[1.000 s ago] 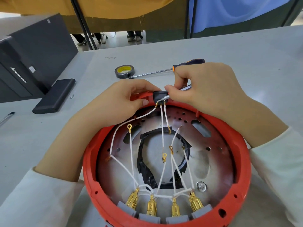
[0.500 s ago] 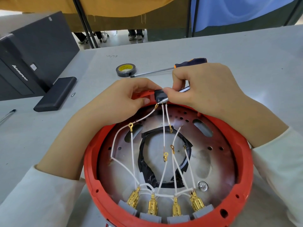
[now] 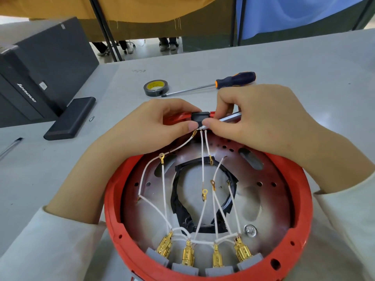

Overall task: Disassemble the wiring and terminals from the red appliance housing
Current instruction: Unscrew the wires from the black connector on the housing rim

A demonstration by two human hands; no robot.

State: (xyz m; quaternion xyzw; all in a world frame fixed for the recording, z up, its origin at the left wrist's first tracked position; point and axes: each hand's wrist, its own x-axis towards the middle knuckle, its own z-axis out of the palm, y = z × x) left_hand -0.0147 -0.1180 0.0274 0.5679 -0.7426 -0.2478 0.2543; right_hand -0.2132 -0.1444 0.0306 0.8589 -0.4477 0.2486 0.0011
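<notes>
The left hand (image 3: 154, 126) pinches the black connector block (image 3: 200, 117) at the far rim of the red housing (image 3: 113, 209). The right hand (image 3: 261, 122) grips a thin metal tool (image 3: 229, 117) against it. The white wires (image 3: 203, 159) look thin and soft, so I would hold the stiff block, not them.

Left hand (image 3: 154, 126): fingers curled, thumb and forefinger pinching the black block (image 3: 200, 117).
Right hand (image 3: 261, 122): fingers curled, thumb and forefinger gripping a thin metal tool (image 3: 230, 116).
Forearms: both reach forward and inward, white sleeves at the wrists.
</notes>
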